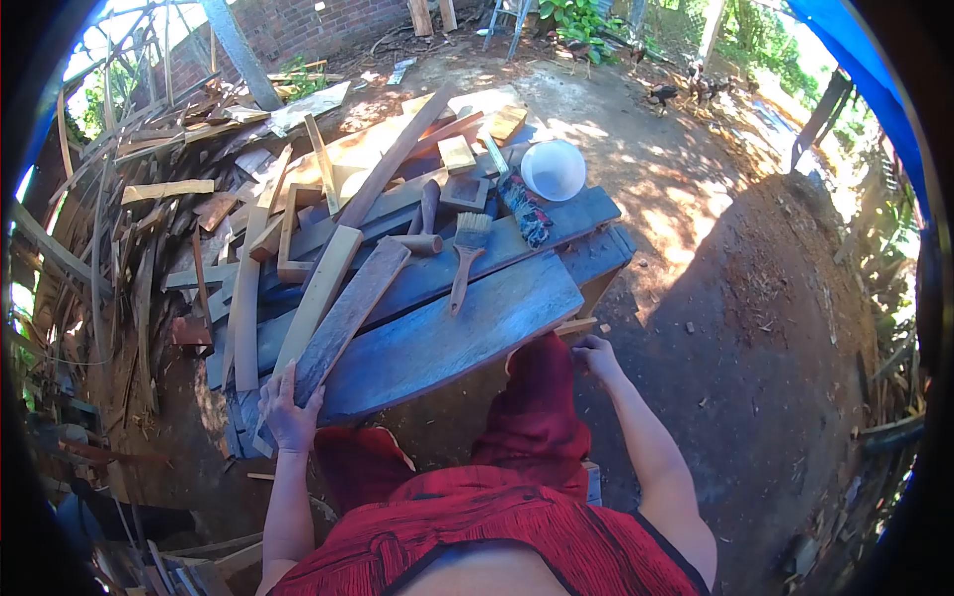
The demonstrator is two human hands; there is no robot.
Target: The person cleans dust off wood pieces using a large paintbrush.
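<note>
My left hand (289,413) is closed on the near end of a dark, weathered wooden plank (360,298), which slants across the workbench. Beside it lies a paler wooden strip (323,288). My right hand (598,359) hangs low beside my right knee, fingers curled; whether anything is in them is hidden. Just above that hand, a short stick (575,326) pokes out by the bench edge. On the bench top (467,323) rest a paintbrush (467,253) with a wooden handle, a wooden mallet (425,221) and a dark, ragged-headed brush (524,211).
A white bucket (554,170) stands at the bench's far right. Several offcuts, including a small block (456,154), and a long board (397,154) cover the far side. Scrap wood (139,238) is heaped at left. Chickens (663,93) and a ladder (505,25) are further back.
</note>
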